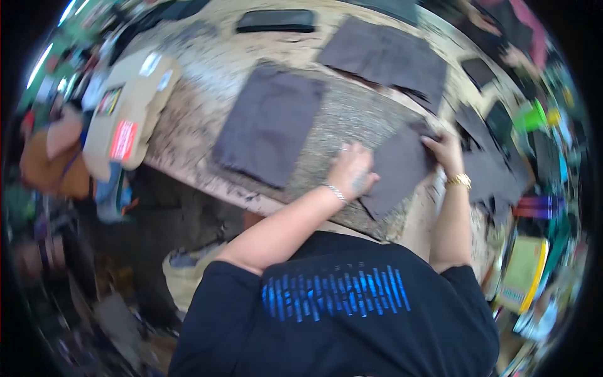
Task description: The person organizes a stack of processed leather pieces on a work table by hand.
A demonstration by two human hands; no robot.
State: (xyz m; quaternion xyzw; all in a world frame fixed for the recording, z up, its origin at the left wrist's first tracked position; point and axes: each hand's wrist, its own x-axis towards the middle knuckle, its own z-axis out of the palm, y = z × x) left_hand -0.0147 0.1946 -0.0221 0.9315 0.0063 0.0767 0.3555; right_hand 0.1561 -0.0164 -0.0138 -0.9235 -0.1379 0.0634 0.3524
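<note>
My right hand [446, 152] grips the upper right edge of a dark grey-brown piece of sheet material [399, 164], perhaps leather or cloth. The piece lies over a rough, worn board [342, 119]. At its left edge my left hand [353, 171] rests with the fingers stretched out and the thumb apart, touching the board or the piece's edge. A neat rectangular stack of the same dark material [273, 122] sits left of that hand. Beyond the board, larger dark sheets [389, 53] with ragged edges are spread out. Irregular dark offcuts [493, 173] lie right of my right wrist.
A beige machine housing [132, 103] with a red label stands at the table's left end. A black case [276, 21] and a dark phone-like object [479, 72] lie farther back. Another person's hands [518, 60] show at upper right, near a green cup-like object [529, 117].
</note>
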